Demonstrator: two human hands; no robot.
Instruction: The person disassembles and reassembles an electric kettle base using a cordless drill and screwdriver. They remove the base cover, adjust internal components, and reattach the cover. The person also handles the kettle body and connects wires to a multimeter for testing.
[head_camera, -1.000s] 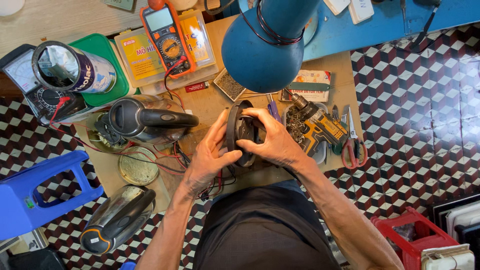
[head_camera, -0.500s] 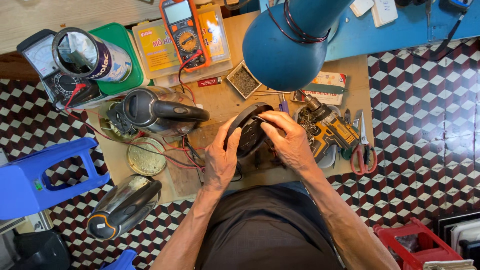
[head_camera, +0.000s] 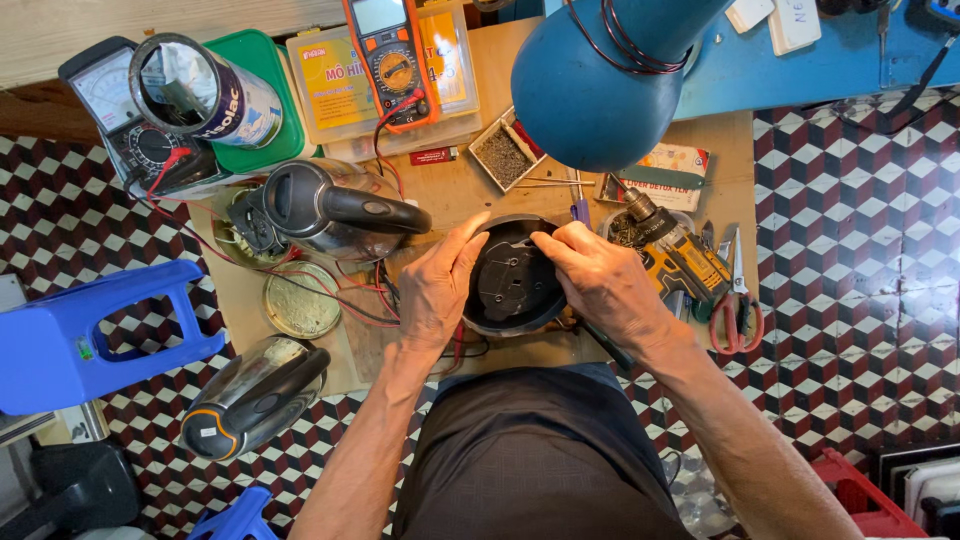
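So both hands are on the round black plastic kettle base (head_camera: 512, 280), which sits at the near edge of the cluttered wooden desk (head_camera: 470, 190), right in front of the person. The left hand (head_camera: 437, 290) is wrapped around its left rim, fingers curled over the edge. The right hand (head_camera: 600, 283) covers the right side, fingertips pinched on something small near the top of the base, can't tell what.

Lots of stuff crowding around. A steel electric kettle with a black handle (head_camera: 325, 207) sits just left of the left hand, with red wires (head_camera: 350, 290) trailing under it. A yellow-and-black cordless drill (head_camera: 680, 255) lies just beside the right hand, and red-handled scissors (head_camera: 738, 310) are past that. An orange multimeter (head_camera: 392, 60) rests on a clear plastic box at the back. The big blue lamp shade (head_camera: 600, 85) hangs over the middle and blocks part of the desk behind the base. A second kettle (head_camera: 255, 395) lies on the checkered floor next to a blue plastic stool (head_camera: 90, 335)
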